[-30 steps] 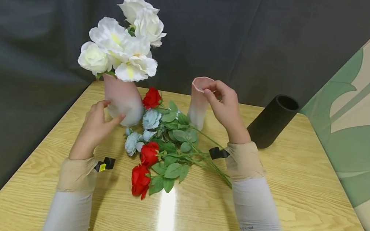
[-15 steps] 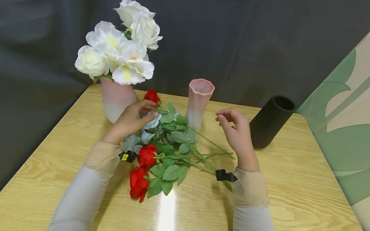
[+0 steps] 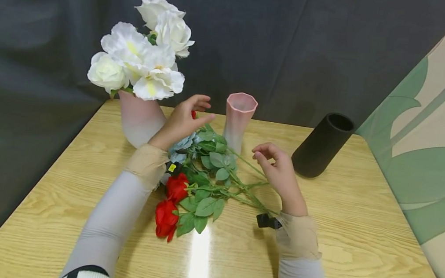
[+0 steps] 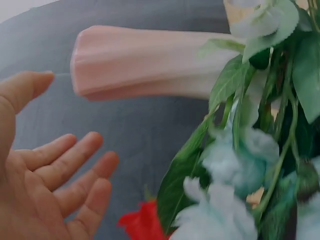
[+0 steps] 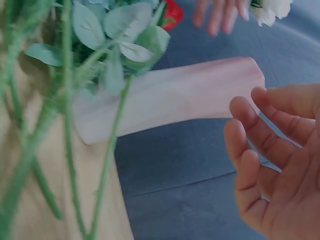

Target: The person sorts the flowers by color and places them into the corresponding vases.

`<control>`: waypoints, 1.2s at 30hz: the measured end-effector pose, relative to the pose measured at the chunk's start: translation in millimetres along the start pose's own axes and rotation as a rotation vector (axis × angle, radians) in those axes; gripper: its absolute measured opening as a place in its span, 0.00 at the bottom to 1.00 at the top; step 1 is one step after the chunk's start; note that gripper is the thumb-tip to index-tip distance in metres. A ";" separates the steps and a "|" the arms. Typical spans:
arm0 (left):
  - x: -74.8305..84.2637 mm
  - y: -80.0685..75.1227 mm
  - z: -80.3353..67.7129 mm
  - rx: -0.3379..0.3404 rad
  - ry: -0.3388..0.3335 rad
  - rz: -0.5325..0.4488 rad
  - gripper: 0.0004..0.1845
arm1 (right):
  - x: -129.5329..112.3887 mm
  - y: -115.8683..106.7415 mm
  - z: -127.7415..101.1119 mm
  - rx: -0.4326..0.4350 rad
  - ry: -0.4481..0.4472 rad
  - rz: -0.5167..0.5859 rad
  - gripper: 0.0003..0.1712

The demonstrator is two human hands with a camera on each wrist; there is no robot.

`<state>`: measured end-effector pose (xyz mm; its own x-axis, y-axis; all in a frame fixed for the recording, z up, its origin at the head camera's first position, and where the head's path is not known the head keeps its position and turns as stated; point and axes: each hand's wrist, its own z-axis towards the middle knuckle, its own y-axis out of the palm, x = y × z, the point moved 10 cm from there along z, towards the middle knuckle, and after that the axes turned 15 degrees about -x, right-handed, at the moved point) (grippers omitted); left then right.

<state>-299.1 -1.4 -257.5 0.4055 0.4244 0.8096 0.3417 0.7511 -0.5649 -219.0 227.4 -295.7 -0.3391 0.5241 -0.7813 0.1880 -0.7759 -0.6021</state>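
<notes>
My left hand (image 3: 182,122) hovers over the back of the flower pile, fingers spread and holding nothing. It is left of a slim pink-to-white vase (image 3: 239,118), whose mouth holds nothing. My right hand (image 3: 277,170), fingers loosely bent, hangs above the stem ends (image 3: 251,194) at the right of the pile; nothing is in it. The pile has red roses (image 3: 177,187), pale blue flowers (image 4: 215,210) and green leaves (image 3: 205,206). One red rose (image 4: 145,221) is mostly hidden behind my left hand in the head view.
A wider pink-to-white vase (image 3: 138,120) with several white flowers (image 3: 157,82) stands at the back left. A black vase (image 3: 321,147) is at the right. Behind the wooden table (image 3: 364,239) hangs a dark cloth (image 3: 247,39); a floral panel (image 3: 436,144) borders the right.
My left hand has left the wider vase and moved right over the flowers. My right hand has come off the slim vase's rim and moved nearer, over the stems.
</notes>
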 end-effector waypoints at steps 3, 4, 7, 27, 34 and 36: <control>1.3 8.0 18.0 -0.035 0.009 -0.021 0.34 | 1.7 15.2 0.9 -0.088 0.004 -0.032 0.10; 0.9 10.4 23.5 -0.046 0.007 -0.019 0.36 | 1.4 20.2 1.4 -0.117 -0.002 -0.047 0.10; -0.9 17.7 37.7 -0.090 0.000 -0.041 0.40 | 0.4 32.6 2.8 -0.186 -0.014 -0.075 0.09; -4.4 48.1 67.3 -0.232 0.011 -0.094 0.39 | 0.1 101.7 3.8 -0.509 -0.011 -0.306 0.11; -10.0 55.1 74.6 -0.314 0.021 -0.104 0.38 | -4.7 113.9 3.1 -0.505 -0.020 -0.434 0.10; -11.9 57.1 75.8 -0.322 0.024 -0.100 0.37 | -6.3 114.9 3.1 -0.491 -0.029 -0.460 0.09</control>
<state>-348.6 74.8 -287.3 0.3748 0.3419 0.8618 0.6293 0.5888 -0.5073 -198.1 133.8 -359.4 -0.5080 0.7483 -0.4266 0.4137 -0.2224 -0.8828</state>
